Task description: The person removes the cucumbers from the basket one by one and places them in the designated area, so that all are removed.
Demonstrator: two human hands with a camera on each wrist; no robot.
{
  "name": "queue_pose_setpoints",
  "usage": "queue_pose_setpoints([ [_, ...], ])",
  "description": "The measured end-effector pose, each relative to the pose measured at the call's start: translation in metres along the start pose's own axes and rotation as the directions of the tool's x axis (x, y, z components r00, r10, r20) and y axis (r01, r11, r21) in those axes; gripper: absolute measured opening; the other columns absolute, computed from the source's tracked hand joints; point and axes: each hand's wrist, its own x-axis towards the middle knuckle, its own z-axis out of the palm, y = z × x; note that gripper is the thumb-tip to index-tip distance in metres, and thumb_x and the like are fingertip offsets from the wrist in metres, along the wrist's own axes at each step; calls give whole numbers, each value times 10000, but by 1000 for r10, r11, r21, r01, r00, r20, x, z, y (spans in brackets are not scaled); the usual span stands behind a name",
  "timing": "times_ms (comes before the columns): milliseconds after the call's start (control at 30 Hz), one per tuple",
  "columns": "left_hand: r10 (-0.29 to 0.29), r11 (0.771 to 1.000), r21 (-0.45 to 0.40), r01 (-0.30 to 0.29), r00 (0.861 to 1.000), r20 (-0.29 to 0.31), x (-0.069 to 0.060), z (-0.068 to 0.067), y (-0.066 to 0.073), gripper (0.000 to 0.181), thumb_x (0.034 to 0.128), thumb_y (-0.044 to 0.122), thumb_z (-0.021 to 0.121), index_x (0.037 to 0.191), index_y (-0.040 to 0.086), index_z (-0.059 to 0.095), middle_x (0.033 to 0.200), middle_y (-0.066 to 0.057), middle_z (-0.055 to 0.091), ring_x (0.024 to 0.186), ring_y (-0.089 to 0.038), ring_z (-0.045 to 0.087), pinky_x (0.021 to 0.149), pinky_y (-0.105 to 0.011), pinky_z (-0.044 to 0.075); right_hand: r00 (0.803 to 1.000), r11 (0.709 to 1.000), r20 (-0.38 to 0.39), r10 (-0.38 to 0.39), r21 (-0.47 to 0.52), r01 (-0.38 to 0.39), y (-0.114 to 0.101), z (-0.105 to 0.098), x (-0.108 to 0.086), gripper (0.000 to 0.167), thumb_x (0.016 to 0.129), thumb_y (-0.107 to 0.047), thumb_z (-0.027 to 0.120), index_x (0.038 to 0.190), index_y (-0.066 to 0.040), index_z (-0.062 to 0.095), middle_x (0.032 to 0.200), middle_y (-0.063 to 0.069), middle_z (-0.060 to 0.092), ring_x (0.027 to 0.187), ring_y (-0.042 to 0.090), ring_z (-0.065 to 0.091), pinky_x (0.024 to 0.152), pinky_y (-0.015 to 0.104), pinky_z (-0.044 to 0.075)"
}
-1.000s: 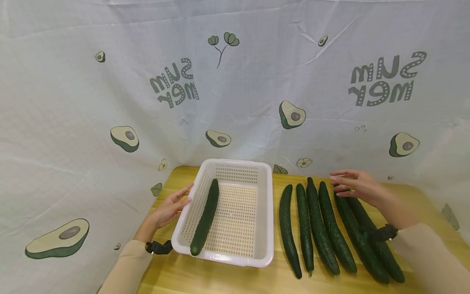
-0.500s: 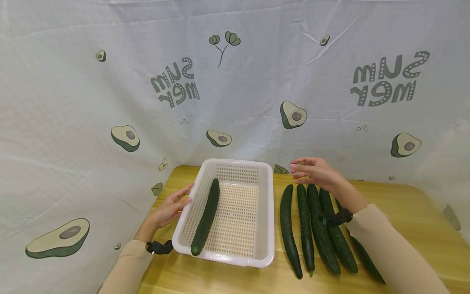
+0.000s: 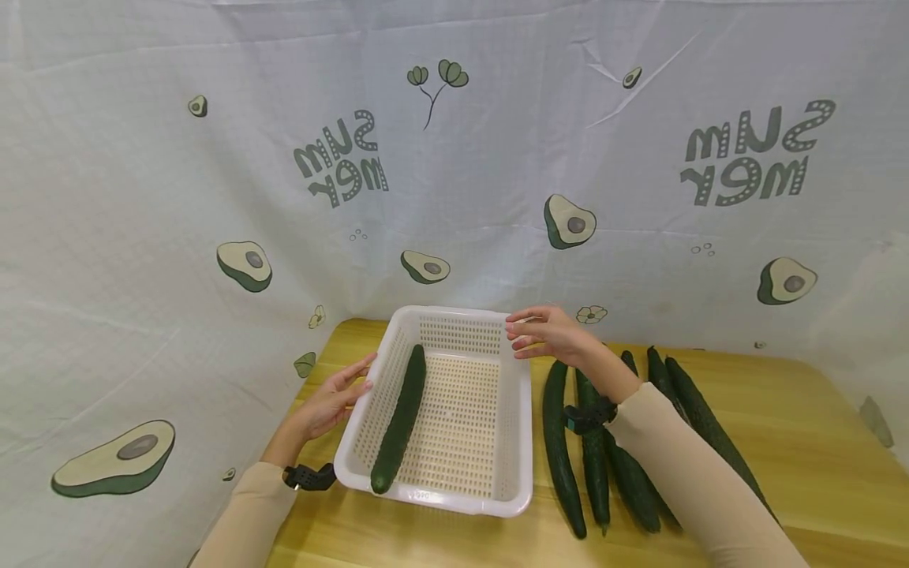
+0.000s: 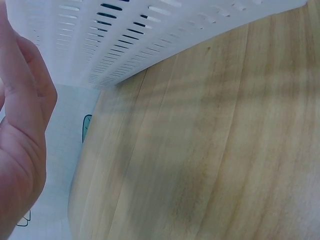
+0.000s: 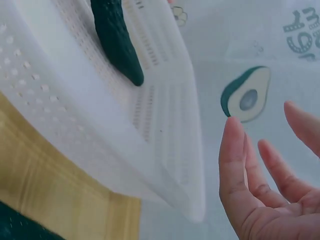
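Note:
A white slotted plastic basket stands on the wooden table with one dark green cucumber lying along its left side. My left hand rests its fingertips against the basket's left rim; in the left wrist view that hand is beside the slotted wall. My right hand hovers by the basket's back right corner, fingers loosely spread and holding nothing. In the right wrist view, its fingers appear apart from the basket. Several cucumbers lie lengthwise to the right of the basket, partly hidden under my right forearm.
A pale cloth with avocado prints hangs behind and along the left of the wooden table. Each wrist wears a black band. Bare table surface shows to the right of the cucumbers.
My right hand has moved left from above the rightmost cucumbers to the basket's back right corner, carrying nothing. My left hand, the basket and the cucumber inside it stay in place.

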Motion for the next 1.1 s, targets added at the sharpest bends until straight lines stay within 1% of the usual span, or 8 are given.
queue_pose_setpoints([
  [167, -4, 1000, -3, 4, 1000, -3, 0, 0, 1, 609, 1064, 58, 467, 1607, 131, 202, 1383, -139, 373, 1038, -238, 663, 807, -435, 577, 1000, 1000, 17, 6, 6, -6, 6, 22, 12, 474, 976, -99, 649, 1358, 127, 482, 1077, 206, 632, 807, 239, 681, 848, 479, 564],
  [433, -18, 1000, -7, 18, 1000, -12, -1, 1, 3, 618, 1060, 66, 481, 1608, 136, 203, 1404, -160, 355, 1028, -237, 667, 795, -434, 578, 998, 999, 27, 48, 23, -49, 16, 59, 30, 406, 964, -89, 663, 1298, 107, 542, 1026, 192, 646, 830, 301, 675, 805, 453, 583],
  [500, -19, 1000, -8, 19, 1000, -13, -2, 1, 3, 624, 1058, 72, 491, 1608, 135, 202, 1405, -157, 356, 1026, -237, 668, 794, -436, 579, 998, 998, 18, 64, 25, -64, 18, 68, 34, 398, 964, -102, 669, 1286, 102, 553, 1027, 197, 642, 857, 324, 670, 807, 454, 582],
  [600, -19, 1000, -8, 19, 1000, -15, -2, 1, 3, 629, 1054, 77, 503, 1607, 137, 207, 1403, -153, 359, 1030, -240, 667, 799, -440, 577, 995, 994, -6, 100, 38, -99, 22, 83, 38, 393, 958, -120, 686, 1270, 87, 564, 1089, 249, 617, 932, 385, 658, 812, 458, 579],
  [733, -16, 1000, -8, 16, 1000, -12, -1, 1, 2, 630, 1054, 82, 507, 1607, 139, 211, 1401, -151, 365, 1044, -246, 662, 811, -451, 572, 987, 985, -55, 149, 94, -144, 27, 102, 42, 399, 943, -123, 710, 1259, 68, 560, 1176, 283, 573, 1020, 437, 629, 818, 470, 575],
  [833, -17, 1000, -9, 17, 1000, -13, -1, 1, 2, 628, 1054, 81, 504, 1607, 139, 211, 1401, -151, 368, 1050, -249, 662, 818, -460, 568, 976, 974, -98, 193, 144, -178, 32, 115, 45, 412, 935, -122, 721, 1263, 56, 544, 1229, 288, 547, 1074, 449, 599, 844, 488, 563],
  [967, -22, 1000, -9, 22, 1000, -21, 0, 1, 2, 624, 1055, 80, 503, 1606, 144, 219, 1404, -146, 367, 1050, -248, 661, 819, -462, 569, 962, 959, -131, 240, 189, -213, 37, 129, 48, 425, 923, -117, 733, 1254, 48, 524, 1275, 306, 505, 1086, 447, 573, 861, 505, 555],
  [1100, -24, 1000, -8, 23, 999, -22, 0, 1, 1, 620, 1056, 82, 500, 1606, 147, 222, 1407, -140, 367, 1048, -245, 660, 818, -456, 571, 956, 951, -134, 261, 203, -231, 41, 137, 51, 460, 907, -109, 746, 1258, 50, 494, 1301, 330, 466, 1091, 474, 572, 863, 530, 548],
])
